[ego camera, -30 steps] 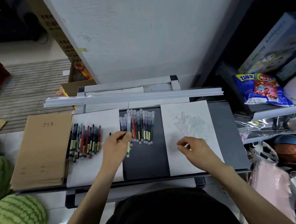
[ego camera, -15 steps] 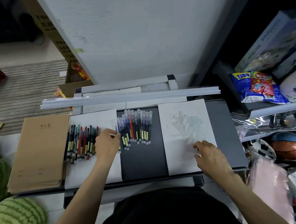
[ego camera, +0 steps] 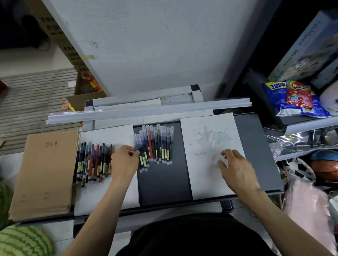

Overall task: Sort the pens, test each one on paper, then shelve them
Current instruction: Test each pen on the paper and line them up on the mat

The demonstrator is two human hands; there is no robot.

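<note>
Desk check from my seat; the pens are split into two bunches. One bunch (ego camera: 94, 161) lies fanned on the left white sheet (ego camera: 109, 195), just beside the stack of brown exercise books (ego camera: 45, 173); the barrels are red, teal and dark, with yellowish labels near the ends closest to me. The other bunch (ego camera: 155, 146) is lined up side by side on the bare dark grey desktop (ego camera: 163, 185) between the two sheets; these have frosted clear caps pointing away from me, mostly dark ink with one red and a purple or two, and little yellow-green stickers low on the barrels.

My left hand (ego camera: 125, 161) sits on the right edge of the left sheet, fingers curled, thumb and forefinger meeting right at the leftmost pen of the capped row; honestly can't tell if I'm actually gripping it or just touching. My right hand (ego camera: 237, 169) is on the right sheet (ego camera: 206, 184), the one with faint test scribbles; the fingers are loosely bent, with the tips at the near edge of a pile of clear caps (ego camera: 214, 141); the caps are too see-through to tell if one's pinched.

Watermelon (ego camera: 19, 249) bottom left, basketball (ego camera: 330, 166) off right.
</note>
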